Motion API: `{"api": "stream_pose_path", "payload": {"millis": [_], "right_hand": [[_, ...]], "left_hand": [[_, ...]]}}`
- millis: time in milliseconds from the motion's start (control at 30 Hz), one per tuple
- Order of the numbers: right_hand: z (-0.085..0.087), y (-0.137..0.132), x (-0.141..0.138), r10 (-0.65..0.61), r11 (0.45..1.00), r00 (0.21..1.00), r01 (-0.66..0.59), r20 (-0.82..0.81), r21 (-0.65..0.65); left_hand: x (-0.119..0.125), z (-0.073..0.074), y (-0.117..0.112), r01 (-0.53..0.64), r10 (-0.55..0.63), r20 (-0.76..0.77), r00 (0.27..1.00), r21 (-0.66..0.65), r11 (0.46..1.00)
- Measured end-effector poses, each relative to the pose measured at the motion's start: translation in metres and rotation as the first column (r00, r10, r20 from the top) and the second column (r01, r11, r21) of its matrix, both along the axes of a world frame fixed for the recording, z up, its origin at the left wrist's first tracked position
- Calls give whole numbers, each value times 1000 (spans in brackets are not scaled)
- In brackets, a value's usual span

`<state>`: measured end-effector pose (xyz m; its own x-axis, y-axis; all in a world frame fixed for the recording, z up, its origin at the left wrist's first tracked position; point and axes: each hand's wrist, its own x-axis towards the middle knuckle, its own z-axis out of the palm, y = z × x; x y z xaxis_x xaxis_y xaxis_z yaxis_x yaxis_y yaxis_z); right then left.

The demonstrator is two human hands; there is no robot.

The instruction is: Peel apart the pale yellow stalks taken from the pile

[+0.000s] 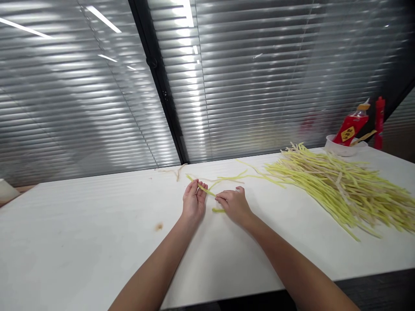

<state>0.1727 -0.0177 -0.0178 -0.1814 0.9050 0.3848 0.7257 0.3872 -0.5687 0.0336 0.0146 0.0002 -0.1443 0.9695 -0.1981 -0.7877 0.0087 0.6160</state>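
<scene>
My left hand (193, 199) and my right hand (234, 204) are close together on the white table (81, 233), both pinching the same thin yellow-green stalk (203, 188). The stalk runs from the left fingers to the right fingertips. A short cut piece (218, 210) lies under my right hand. A few loose stalks (230, 178) lie just beyond my hands. A big heap of the same yellow-green stalks (337, 185) spreads over the table to the right.
Pale trimmed ends (175, 171) lie at the table's far edge near the window blinds. At the far right stand a white bowl (343, 147) holding a red packet (352, 127), and a red bottle (379, 121). A brown stain (158, 226) marks the table.
</scene>
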Motion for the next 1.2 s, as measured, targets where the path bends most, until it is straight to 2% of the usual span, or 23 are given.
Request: {"api": "stream_pose_path", "payload": {"millis": [100, 200, 367, 433, 533, 667, 733, 833, 1000, 1067, 1200], "right_hand": [[-1, 0, 1, -24, 1000, 998, 24, -62, 3], [-2, 2, 1, -68, 997, 975, 72, -212, 12], [-1, 5, 3, -82, 997, 820, 58, -567, -59], [0, 5, 3, -44, 998, 787, 2, -615, -69], [-1, 4, 2, 28, 997, 782, -69, -623, -42], [-2, 3, -1, 49, 996, 751, -82, -659, -20], [0, 3, -3, 44, 995, 681, -96, -731, -30], [2, 6, -2, -4, 989, 517, -127, -856, -82], [0, 12, 1, -114, 971, 277, -172, -954, -166], [-1, 12, 1, -143, 960, 231, -203, -962, -191], [2, 10, 1, -190, 933, 221, -263, -956, -246]], "left_hand": [[-1, 0, 0, 1, -1, -46, 999, 16, 1000], [-2, -1, 0, -7, 10, -80, 997, 41, 999], [-2, -1, 1, -16, 16, -54, 998, 2, 1000], [-2, -2, 2, -7, 7, -23, 1000, -27, 1000], [-2, -2, 2, 41, -40, 21, 999, -50, 998], [1, -2, -1, 140, -139, 23, 990, -25, 990], [3, -2, -5, 183, -183, -4, 983, -6, 983], [8, -2, -10, 226, -224, -77, 972, 25, 974], [11, -2, -17, 230, -200, -292, 935, 72, 970], [11, -2, -19, 231, -180, -361, 915, 101, 968], [10, -2, -22, 255, -140, -499, 855, 171, 952]]}}
